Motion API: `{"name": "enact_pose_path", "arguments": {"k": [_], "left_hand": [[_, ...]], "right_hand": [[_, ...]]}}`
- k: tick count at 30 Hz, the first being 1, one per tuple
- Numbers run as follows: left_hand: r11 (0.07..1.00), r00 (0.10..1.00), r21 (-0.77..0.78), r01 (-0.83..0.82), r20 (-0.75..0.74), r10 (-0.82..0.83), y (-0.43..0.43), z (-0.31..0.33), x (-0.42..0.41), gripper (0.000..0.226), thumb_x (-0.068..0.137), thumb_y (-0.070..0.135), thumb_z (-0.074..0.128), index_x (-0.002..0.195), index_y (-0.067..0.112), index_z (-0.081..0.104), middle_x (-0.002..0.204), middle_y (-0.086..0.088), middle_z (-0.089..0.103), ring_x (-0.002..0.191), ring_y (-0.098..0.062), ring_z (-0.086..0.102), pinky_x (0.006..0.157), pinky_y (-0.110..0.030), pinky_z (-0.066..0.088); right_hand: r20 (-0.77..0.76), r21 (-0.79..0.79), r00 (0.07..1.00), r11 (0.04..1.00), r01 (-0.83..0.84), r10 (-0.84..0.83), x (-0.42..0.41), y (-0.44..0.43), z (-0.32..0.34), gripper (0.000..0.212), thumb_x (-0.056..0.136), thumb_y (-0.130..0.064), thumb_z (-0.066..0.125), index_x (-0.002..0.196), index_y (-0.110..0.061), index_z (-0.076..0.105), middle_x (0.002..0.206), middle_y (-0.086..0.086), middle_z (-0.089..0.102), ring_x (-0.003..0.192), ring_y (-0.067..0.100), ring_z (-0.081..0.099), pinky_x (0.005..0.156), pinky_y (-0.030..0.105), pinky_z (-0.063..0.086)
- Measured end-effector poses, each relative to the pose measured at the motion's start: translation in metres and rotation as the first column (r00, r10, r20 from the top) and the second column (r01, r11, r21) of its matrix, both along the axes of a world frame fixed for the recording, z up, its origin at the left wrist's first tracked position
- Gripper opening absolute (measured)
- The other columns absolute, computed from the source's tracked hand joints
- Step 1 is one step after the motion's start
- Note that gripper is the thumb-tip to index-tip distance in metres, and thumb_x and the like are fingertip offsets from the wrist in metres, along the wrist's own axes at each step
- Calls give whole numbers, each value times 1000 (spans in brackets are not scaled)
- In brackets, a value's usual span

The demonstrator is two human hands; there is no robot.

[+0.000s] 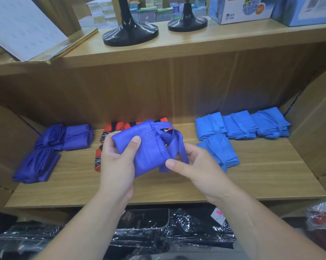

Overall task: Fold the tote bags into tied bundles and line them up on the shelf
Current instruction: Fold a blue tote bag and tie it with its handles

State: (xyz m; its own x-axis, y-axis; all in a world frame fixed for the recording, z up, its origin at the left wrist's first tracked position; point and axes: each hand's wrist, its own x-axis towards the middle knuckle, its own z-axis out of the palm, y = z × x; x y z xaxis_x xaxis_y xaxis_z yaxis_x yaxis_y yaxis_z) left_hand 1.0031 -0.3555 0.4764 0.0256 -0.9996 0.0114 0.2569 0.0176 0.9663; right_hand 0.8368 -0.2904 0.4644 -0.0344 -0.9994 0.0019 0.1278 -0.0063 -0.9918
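A folded blue-purple tote bag [149, 149] is held up in front of the wooden shelf [177, 186]. My left hand [117, 164] grips its left side, thumb on the front face. My right hand [194, 166] pinches a loose strap [179, 145] that loops around the bundle's right end. On the shelf lie three purple bundles [51, 145] at the left, red and black patterned bundles [109, 132] partly hidden behind the held bag, and several light blue bundles [242, 128] at the right.
Cardboard walls [312, 128] close in both sides of the shelf. The upper shelf carries two black stand bases [130, 32], boxes and a tilted sign. Below the shelf edge lie black items wrapped in plastic [158, 233].
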Motion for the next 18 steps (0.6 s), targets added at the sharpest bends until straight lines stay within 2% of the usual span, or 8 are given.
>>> {"name": "enact_pose_path", "arguments": {"k": [2, 3, 6, 9, 11, 13, 15, 18], "left_hand": [[999, 1000, 19, 26, -18, -25, 0, -2, 2, 24, 90, 14, 70, 109, 16, 56, 110, -7, 71, 99, -22, 68, 86, -42, 56], [999, 999, 31, 33, -26, -32, 0, -3, 2, 28, 87, 18, 70, 111, 16, 56, 115, -10, 71, 102, -24, 68, 87, -43, 56], [998, 998, 47, 48, -34, -46, 2, -3, 1, 32, 87, 19, 71, 114, 14, 56, 123, -15, 68, 107, -28, 68, 89, -45, 56], [1000, 1000, 29, 4, -8, -4, -2, -2, 0, 22, 94, 7, 67, 111, 12, 53, 110, -10, 70, 99, -23, 69, 79, -38, 58], [999, 999, 4, -39, 38, 39, -8, 0, 4, 19, 94, 5, 66, 107, 13, 53, 103, -6, 69, 93, -21, 69, 76, -35, 57], [998, 994, -25, -59, 89, 61, -14, 1, 9, 19, 93, 3, 67, 99, 17, 55, 95, -1, 69, 87, -16, 68, 73, -33, 56], [995, 982, -88, -46, 181, 61, -17, -1, 14, 24, 91, 1, 69, 95, 20, 55, 86, 8, 67, 79, -10, 66, 71, -29, 54], [991, 945, -134, 13, 326, 31, -19, -6, 19, 27, 86, 5, 76, 96, 22, 58, 83, 12, 68, 78, -10, 65, 76, -35, 56]], "right_hand": [[36, -6, 999, 1000, 13, -13, 1, -1, -2, 36, 75, -19, 81, 106, -5, 70, 98, 27, 68, 89, 29, 63, 90, 45, 55], [50, -9, 999, 1000, 15, -14, 1, -1, -3, 36, 73, -18, 83, 105, -6, 71, 97, 21, 69, 89, 26, 62, 90, 48, 54], [85, -64, 996, 997, 45, -40, 5, -2, -4, 32, 74, -2, 83, 103, -6, 71, 97, 2, 73, 89, 14, 64, 84, 33, 56], [32, -122, 993, 985, 119, -116, 4, -4, -2, 21, 84, 12, 65, 92, -7, 72, 91, 6, 73, 85, 20, 65, 81, 39, 58], [75, -89, 984, 982, 166, -159, -2, -4, 3, 27, 84, 17, 46, 83, -3, 64, 78, 9, 70, 67, 24, 63, 64, 37, 55], [156, -5, 977, 989, 145, -142, -14, 0, 13, 30, 83, 19, 34, 80, -3, 54, 69, 12, 66, 45, 19, 48, 47, 25, 40], [113, 42, 993, 999, 22, -26, -27, 5, 20, 27, 80, 10, 37, 76, -7, 58, 64, 15, 65, 38, 14, 34, 43, 19, 28], [-81, 68, 976, 978, -198, 203, -42, 10, 29, 6, 74, -18, 63, 74, -15, 67, 58, 9, 59, 39, 11, 37, 43, 20, 29]]}}
